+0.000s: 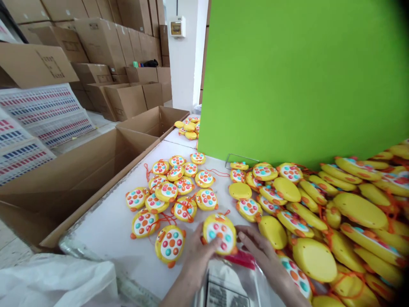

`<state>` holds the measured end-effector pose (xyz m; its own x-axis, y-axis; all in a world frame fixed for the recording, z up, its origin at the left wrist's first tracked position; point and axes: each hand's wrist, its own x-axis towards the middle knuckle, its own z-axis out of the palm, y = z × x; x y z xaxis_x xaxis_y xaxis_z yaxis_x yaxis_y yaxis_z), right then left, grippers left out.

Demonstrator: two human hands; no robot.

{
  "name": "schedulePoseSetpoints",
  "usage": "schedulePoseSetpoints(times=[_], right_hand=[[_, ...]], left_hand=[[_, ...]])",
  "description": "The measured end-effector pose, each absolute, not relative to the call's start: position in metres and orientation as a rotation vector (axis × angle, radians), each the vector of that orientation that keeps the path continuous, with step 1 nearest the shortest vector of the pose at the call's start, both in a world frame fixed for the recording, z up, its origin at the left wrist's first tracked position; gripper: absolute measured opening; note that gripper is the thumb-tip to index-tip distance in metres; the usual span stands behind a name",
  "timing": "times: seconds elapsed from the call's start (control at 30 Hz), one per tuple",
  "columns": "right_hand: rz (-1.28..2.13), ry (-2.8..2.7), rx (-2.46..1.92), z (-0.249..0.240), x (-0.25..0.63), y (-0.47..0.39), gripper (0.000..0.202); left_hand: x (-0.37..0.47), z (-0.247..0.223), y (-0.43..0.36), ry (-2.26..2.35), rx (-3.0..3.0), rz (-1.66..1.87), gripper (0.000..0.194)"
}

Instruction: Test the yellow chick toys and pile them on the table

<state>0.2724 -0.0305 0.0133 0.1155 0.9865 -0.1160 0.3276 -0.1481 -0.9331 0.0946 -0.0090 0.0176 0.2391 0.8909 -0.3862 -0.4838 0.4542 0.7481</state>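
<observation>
My left hand (202, 251) is closed on a yellow duck-shaped toy (220, 234) with a white face of coloured round buttons, its thumb lying over the lower front. Close to the toy's right edge is my right hand (260, 247), fingers stretched and slightly bent; I cannot tell whether the fingertips touch it. Below both hands lies a clear plastic bag (252, 281) with a pink strip (242, 258) at its top and a black-and-white printed sheet (225, 288) showing through. Left of my hands, a matching toy (170, 244) rests button side up.
Several similar toys (175, 183) with orange cords lie on the white table (108, 226). A large heap of them (313, 221) fills the right side before a green panel (287, 76). Open cardboard boxes (79, 170) stand along the left edge, stacked cartons (99, 42) behind.
</observation>
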Motion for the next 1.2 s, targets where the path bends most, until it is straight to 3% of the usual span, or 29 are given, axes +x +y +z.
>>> schedulePoseSetpoints(times=[0.13,0.33,0.53,0.77,0.9,1.2], right_hand=[[0.433,-1.586,-1.840,0.006,0.307,0.012,0.043],[0.262,-1.742,-1.894,-0.002,0.317,0.069,0.057],[0.377,-1.625,-1.938,0.007,0.315,0.092,0.036],[0.807,-1.230,-1.779,0.023,0.304,0.020,0.054],[1.117,-0.900,-1.611,0.019,0.277,-0.033,0.054],[1.084,-1.119,-1.486,0.032,0.271,-0.056,0.043]], left_hand=[[0.077,0.028,0.026,0.836,0.173,1.213,0.029],[0.082,0.018,0.014,0.828,0.138,1.024,0.019],[0.098,-0.002,-0.013,0.806,0.198,0.970,0.029],[0.117,-0.008,-0.019,0.819,0.266,0.907,0.047],[0.128,0.006,-0.026,0.854,0.380,0.935,0.052],[0.125,0.014,-0.041,0.818,0.686,0.902,0.062]])
